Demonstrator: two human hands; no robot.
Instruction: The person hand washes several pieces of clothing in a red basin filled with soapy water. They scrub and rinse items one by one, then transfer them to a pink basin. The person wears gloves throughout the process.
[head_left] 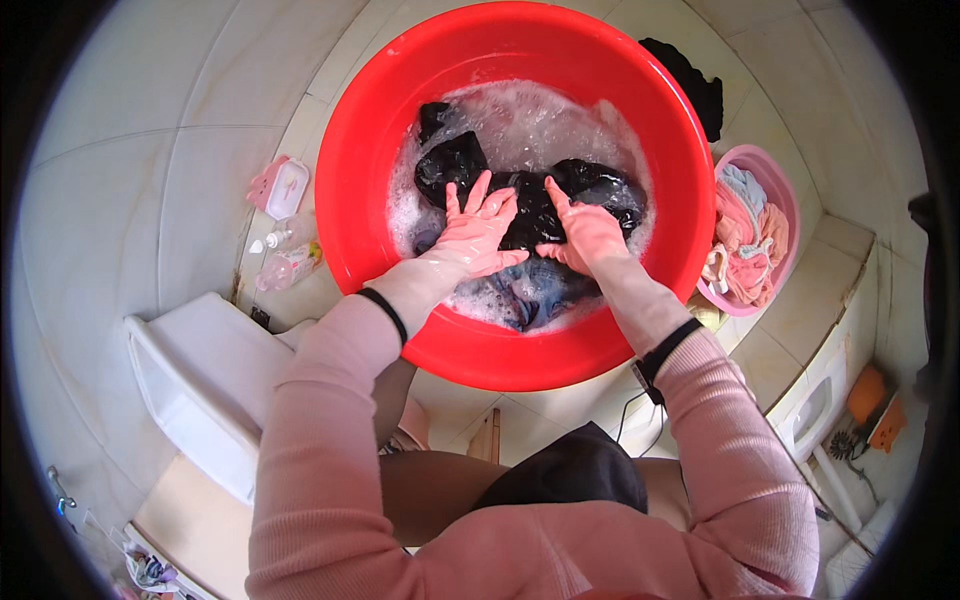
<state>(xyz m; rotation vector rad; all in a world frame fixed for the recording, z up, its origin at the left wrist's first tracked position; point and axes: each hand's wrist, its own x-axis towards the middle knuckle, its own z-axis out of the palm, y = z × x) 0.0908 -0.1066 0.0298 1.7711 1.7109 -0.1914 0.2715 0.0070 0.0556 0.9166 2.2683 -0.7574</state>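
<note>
A large red basin (500, 372) of foamy water holds wet black clothing (530, 212) and a blue garment (528, 298), partly under the suds. I wear pink gloves with pale cuffs. My left hand (478, 228) lies on the black cloth with its fingers spread, palm down. Opposite it, my right hand (588, 232) rests on the same cloth. Its thumb and forefinger are stretched apart, and its other fingers are mostly hidden behind them.
A pink basket (780, 190) of light and pink clothes stands right of the basin. Black cloth (688, 85) lies behind it. Clear bottles (288, 268) and a pink-and-white box (285, 190) sit by the left wall. A white stool-like plastic piece (205, 365) is nearer me.
</note>
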